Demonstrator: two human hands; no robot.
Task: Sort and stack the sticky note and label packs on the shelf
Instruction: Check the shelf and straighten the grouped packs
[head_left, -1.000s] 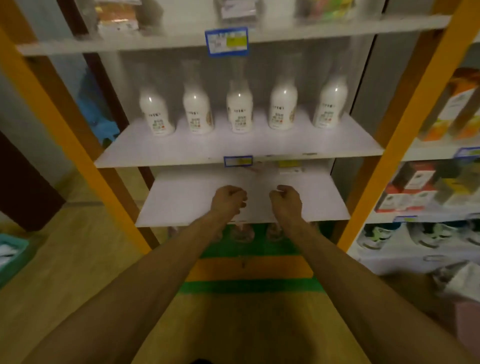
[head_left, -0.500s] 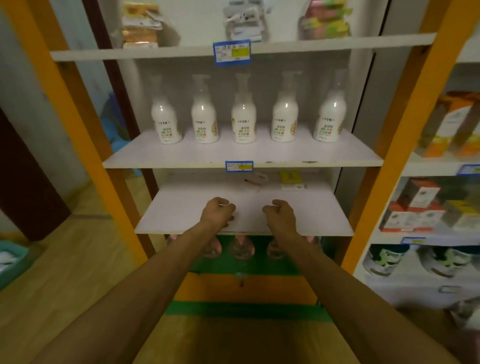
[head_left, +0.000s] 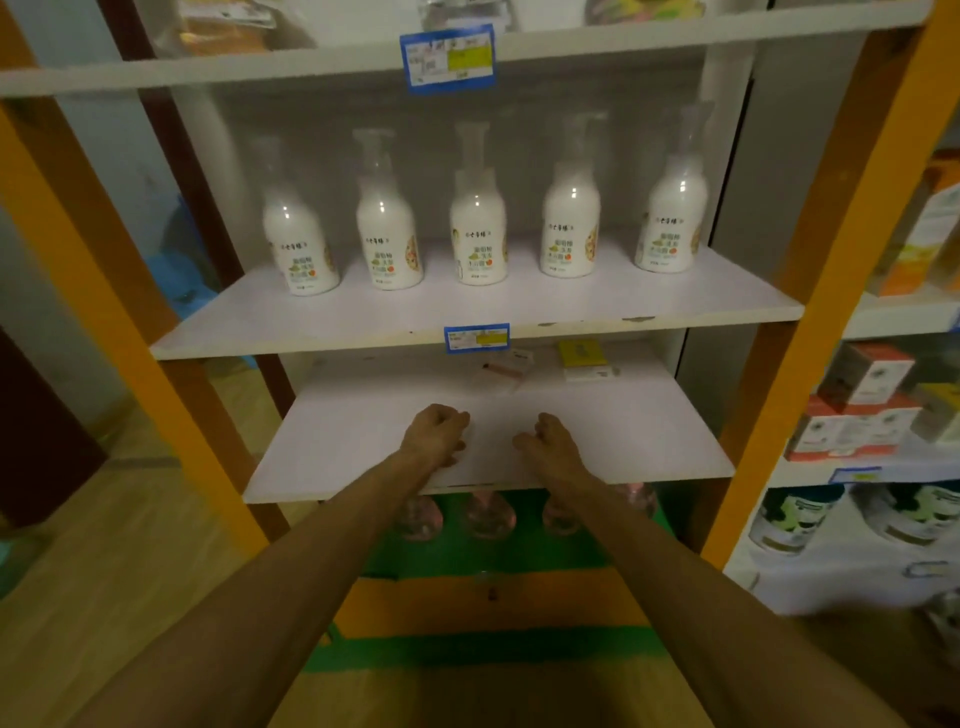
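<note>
Both hands, left (head_left: 435, 434) & right (head_left: 551, 441), curled, holding nothing; reaching w/o looking could knock flat yellow sticky-note pack (head_left: 582, 353) off white board shelf (head_left: 363, 441).

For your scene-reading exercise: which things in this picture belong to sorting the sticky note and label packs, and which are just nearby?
Part of the job:
yellow pack
white pack
clear packet
lower shelf
left hand
right hand

Just nearby:
white bottles
price tag
boxes

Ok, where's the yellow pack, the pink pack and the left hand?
yellow pack (head_left: 582, 353), head view, top face.
pink pack (head_left: 503, 369), head view, middle.
left hand (head_left: 435, 434), head view, back of hand.
</note>
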